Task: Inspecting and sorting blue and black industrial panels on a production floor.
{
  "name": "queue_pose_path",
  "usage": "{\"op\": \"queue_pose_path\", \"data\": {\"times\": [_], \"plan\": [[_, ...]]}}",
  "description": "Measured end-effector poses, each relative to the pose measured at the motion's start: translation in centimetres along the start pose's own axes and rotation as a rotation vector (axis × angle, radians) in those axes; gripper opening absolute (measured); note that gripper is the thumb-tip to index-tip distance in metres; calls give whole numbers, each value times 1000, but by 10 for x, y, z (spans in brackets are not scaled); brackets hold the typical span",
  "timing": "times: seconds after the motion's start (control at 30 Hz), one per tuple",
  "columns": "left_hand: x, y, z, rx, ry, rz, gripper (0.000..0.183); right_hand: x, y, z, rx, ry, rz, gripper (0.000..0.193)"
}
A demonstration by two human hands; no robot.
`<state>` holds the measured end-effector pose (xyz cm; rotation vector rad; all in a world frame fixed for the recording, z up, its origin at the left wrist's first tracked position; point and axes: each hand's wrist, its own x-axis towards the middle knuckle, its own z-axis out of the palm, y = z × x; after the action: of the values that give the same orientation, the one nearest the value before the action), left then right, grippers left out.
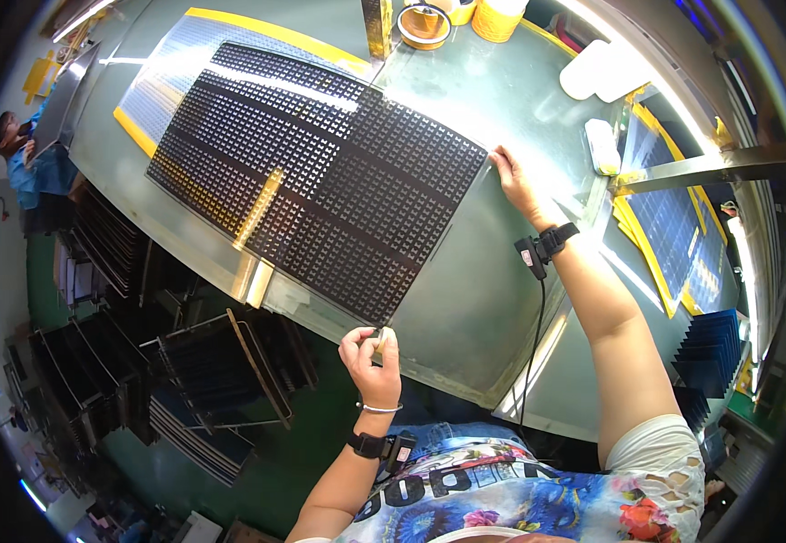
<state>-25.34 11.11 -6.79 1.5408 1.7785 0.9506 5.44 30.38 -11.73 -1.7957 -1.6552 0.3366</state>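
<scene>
A large black panel (pixel 384 172) with rows of small cut-out holes lies slanted across the worktable. My right hand (pixel 521 185) pinches its right corner between thumb and fingers. At the panel's near corner is my left hand (pixel 373 362), fingers curled and thumb up. Something small and pale shows between that thumb and the fingers; its kind is too small to make out. Through the holes on the left, a yellowish strip (pixel 253 240) is partly visible. Under the panel's far left side sits a yellow-bordered mesh screen (pixel 171 68), partly covered.
A glass-like worktable (pixel 492 299) spans the middle. Tape rolls (pixel 424 25) and a white bottle (pixel 602 147) stand on it; a metal bar (pixel 700 170) crosses at right. Yellow-edged screens (pixel 669 213) lie beyond. Racks of dark panels (pixel 221 362) stand lower left; a person (pixel 36 163) works far left.
</scene>
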Motion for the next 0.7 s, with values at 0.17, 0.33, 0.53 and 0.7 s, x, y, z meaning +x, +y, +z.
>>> {"op": "queue_pose_path", "data": {"times": [0.17, 0.33, 0.53, 0.7], "plan": [[0, 1, 5, 30, -12, 9, 19, 1, 0, -6, -154, 29, -140, 15], [0, -1, 6, 51, -20, 0, 19, 1, -3, -5, -211, 30, -186, 14], [0, -1, 4, 73, -13, 3, 19, 5, -13, -4, -124, 36, -121, 15], [4, 8, 3, 76, 36, 22, 22, 9, -17, -9, 23, -34, 21, 14]]}}
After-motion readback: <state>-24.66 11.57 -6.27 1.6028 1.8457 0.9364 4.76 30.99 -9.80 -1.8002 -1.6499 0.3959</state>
